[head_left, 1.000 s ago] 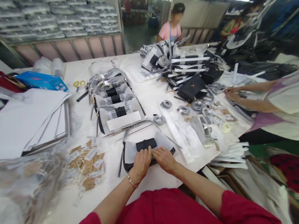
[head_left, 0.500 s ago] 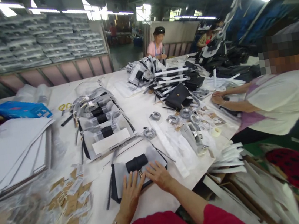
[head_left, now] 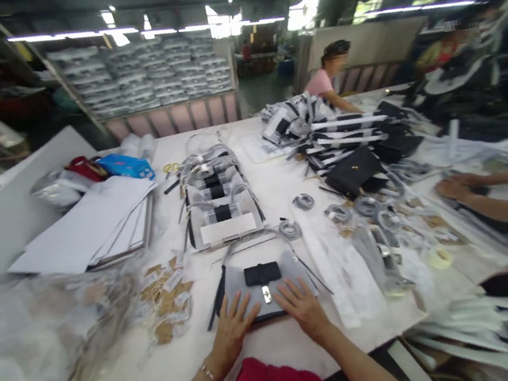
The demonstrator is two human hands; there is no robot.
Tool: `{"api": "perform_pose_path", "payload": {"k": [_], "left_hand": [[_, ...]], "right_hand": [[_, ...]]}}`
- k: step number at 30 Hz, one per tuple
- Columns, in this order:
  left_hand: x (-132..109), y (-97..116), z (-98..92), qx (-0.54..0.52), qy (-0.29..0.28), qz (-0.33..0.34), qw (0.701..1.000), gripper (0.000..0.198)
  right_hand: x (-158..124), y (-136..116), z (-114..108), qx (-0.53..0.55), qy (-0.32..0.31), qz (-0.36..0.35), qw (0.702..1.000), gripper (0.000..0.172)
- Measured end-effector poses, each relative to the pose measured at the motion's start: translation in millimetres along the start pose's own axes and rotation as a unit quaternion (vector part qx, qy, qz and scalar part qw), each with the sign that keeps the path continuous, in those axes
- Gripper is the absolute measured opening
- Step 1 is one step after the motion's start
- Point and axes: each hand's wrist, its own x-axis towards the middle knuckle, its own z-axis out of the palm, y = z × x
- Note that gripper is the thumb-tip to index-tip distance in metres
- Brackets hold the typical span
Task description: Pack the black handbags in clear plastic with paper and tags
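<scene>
In front of me a black handbag (head_left: 262, 273) lies flat on the white table, its front largely covered by a greyish translucent sheet. A metal clasp shows below its dark flap. My left hand (head_left: 236, 324) rests on the bag's lower left part with fingers spread. On the lower right part lies my right hand (head_left: 303, 305), also flat with fingers apart. The bag's strap arches behind it. Just beyond stands a row of similar wrapped handbags (head_left: 219, 195), with a white strip (head_left: 228, 228) lying across the nearest one.
Brown tags (head_left: 168, 299) and clear plastic bags (head_left: 65, 333) lie to the left, near white sheets (head_left: 92, 224). Rightward are coiled straps (head_left: 290, 229), a tape dispenser (head_left: 381, 257) and a pile of black bags (head_left: 353, 169). A co-worker's hands (head_left: 461, 188) are at the right edge.
My view has turned left. My hands have moved apart on the bag, the left to its left side and the right to its right, leaving the clasp uncovered between them.
</scene>
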Motion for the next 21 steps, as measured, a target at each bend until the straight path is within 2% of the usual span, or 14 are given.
{"api": "perform_pose_path", "payload": {"k": [4, 7, 9, 13, 16, 19, 21], "left_hand": [[-6.8, 10.1, 1.7, -0.095, -0.04, -0.011, 0.995, 0.076], [-10.2, 12.3, -1.1, -0.129, -0.016, -0.022, 0.991, 0.066], [-7.0, 15.8, -9.6, -0.123, -0.001, -0.038, 0.992, 0.056], [23.0, 27.7, -37.9, -0.088, 0.007, -0.047, 0.995, 0.034], [52.9, 34.3, -50.6, -0.097, 0.004, 0.006, 0.995, 0.025], [65.9, 37.7, -46.4, -0.145, -0.017, 0.047, 0.988, 0.03], [63.8, 37.0, -33.2, -0.155, -0.03, 0.038, 0.987, 0.036]], "right_hand": [[-4.8, -2.1, -6.2, -0.005, -0.031, -0.023, 0.999, 0.069], [-9.6, -1.9, -3.8, -0.002, -0.027, -0.034, 0.999, 0.067], [-13.9, 0.1, 2.6, 0.008, -0.029, -0.04, 0.999, 0.069], [-19.6, 6.3, 20.0, 0.035, -0.024, -0.033, 0.999, 0.078], [-19.0, 5.9, 25.0, 0.034, -0.023, -0.023, 0.999, 0.082], [-14.2, 0.4, 17.5, 0.004, -0.042, -0.019, 0.999, 0.082], [-8.8, -1.6, 11.6, -0.012, -0.06, -0.02, 0.998, 0.081]]}}
